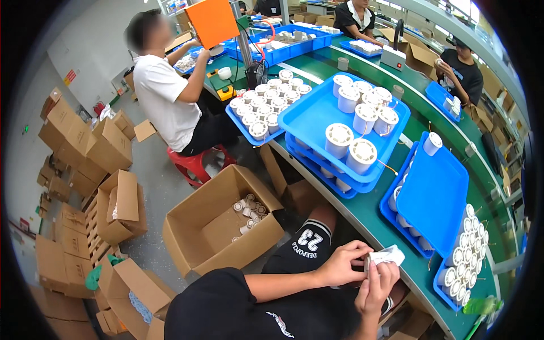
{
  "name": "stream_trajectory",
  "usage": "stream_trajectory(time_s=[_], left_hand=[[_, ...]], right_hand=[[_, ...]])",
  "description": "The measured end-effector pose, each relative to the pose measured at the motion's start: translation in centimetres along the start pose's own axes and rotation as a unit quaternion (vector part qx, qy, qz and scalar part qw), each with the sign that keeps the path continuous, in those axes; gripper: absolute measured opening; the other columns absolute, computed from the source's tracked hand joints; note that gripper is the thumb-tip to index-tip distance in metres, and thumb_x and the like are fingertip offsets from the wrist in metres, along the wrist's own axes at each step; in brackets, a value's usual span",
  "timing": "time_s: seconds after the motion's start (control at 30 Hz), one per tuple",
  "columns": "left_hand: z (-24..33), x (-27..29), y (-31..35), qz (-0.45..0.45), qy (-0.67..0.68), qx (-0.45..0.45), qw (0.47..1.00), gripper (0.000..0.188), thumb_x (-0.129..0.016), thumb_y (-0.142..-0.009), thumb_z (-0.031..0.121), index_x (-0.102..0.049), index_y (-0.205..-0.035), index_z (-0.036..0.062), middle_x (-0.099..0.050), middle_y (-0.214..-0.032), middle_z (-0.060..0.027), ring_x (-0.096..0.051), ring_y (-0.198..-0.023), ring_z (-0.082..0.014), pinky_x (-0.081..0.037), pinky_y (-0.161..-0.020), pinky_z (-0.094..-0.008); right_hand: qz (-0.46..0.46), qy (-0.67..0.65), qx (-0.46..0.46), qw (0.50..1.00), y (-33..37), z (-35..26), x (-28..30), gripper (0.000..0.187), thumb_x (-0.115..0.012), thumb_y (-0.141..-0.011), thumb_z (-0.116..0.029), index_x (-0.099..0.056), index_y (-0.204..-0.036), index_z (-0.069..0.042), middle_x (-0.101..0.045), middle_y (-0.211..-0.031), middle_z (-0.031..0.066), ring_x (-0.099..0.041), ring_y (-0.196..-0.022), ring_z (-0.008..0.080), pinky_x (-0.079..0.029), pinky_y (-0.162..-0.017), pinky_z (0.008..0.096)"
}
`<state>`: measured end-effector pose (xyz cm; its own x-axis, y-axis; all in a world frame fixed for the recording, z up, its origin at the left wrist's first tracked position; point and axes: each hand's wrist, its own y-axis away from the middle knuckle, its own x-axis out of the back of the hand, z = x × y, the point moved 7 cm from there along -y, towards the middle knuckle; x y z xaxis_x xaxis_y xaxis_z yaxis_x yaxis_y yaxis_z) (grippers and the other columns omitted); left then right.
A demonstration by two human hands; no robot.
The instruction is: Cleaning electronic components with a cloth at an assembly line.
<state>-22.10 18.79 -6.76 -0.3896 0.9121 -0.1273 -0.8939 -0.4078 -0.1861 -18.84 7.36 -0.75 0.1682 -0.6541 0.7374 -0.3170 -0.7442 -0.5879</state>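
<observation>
Above my lap, beside the bench edge, both hands meet on a small white cylindrical part [368, 262] with a crumpled white cloth-like piece [390, 255] against it. The fingers of my left hand [341, 265] are closed on the part's left side. From below, my right hand [378, 285] is closed round it, with the white piece showing above its fingers. The part's underside is hidden by my fingers.
A stacked blue tray [294, 116] of white cylindrical parts stands on the green bench [362, 218]. An overlapping blue tray [433, 192] lies to its right. An open carton [192, 226] holds loose parts by my leg. A co-worker [164, 90] sits at far left.
</observation>
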Motion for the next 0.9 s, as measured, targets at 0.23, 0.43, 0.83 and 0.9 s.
stream_trajectory(time_s=[0.23, 0.43, 0.83, 0.9], left_hand=[[0.2, 0.2, -0.7, -0.012, 0.005, 0.026, 1.000, 0.053, -0.075, -0.074, 0.001, -0.054, -0.122, -0.0087, -0.050, -0.116, -0.0103, -0.057, -0.108, -0.0195, -0.052, -0.096, -0.0347], [0.3, -0.1, -1.1, -0.077, -0.052, -0.011, 0.996, 0.054, -0.077, -0.071, 0.004, -0.055, -0.119, -0.0084, -0.050, -0.115, -0.0124, -0.058, -0.107, -0.0205, -0.052, -0.094, -0.0319], [-0.2, -1.0, 1.2, -0.210, -0.143, -0.067, 0.965, 0.055, -0.081, -0.066, 0.014, -0.059, -0.114, -0.0007, -0.053, -0.110, -0.0142, -0.058, -0.098, -0.0287, -0.051, -0.078, -0.0347], [0.4, -0.7, 1.3, -0.209, -0.144, -0.074, 0.964, 0.054, -0.081, -0.066, 0.014, -0.060, -0.114, -0.0004, -0.053, -0.110, -0.0139, -0.059, -0.097, -0.0284, -0.052, -0.078, -0.0341]], right_hand=[[0.001, 0.005, -0.026, 1.000, 0.8, 3.0, -0.5, 0.041, -0.048, -0.080, 0.005, -0.054, -0.120, 0.007, -0.057, -0.115, 0.0244, -0.049, -0.116, 0.0455, -0.031, -0.105, 0.0568], [-0.009, -0.092, -0.073, 0.993, 1.0, 4.1, -0.4, 0.042, -0.053, -0.075, 0.005, -0.055, -0.117, 0.006, -0.059, -0.109, 0.0273, -0.054, -0.107, 0.0465, -0.036, -0.102, 0.0554], [-0.176, -0.508, -0.438, 0.721, 7.4, 10.3, -5.6, 0.024, -0.048, -0.086, -0.009, -0.061, -0.101, 0.003, -0.065, -0.093, 0.0117, -0.061, -0.088, 0.0176, -0.047, -0.078, 0.0293], [-0.160, -0.556, -0.483, 0.658, 8.2, 10.1, -6.1, 0.026, -0.044, -0.088, -0.012, -0.061, -0.101, 0.003, -0.065, -0.097, 0.0119, -0.063, -0.091, 0.0194, -0.048, -0.082, 0.0306]])
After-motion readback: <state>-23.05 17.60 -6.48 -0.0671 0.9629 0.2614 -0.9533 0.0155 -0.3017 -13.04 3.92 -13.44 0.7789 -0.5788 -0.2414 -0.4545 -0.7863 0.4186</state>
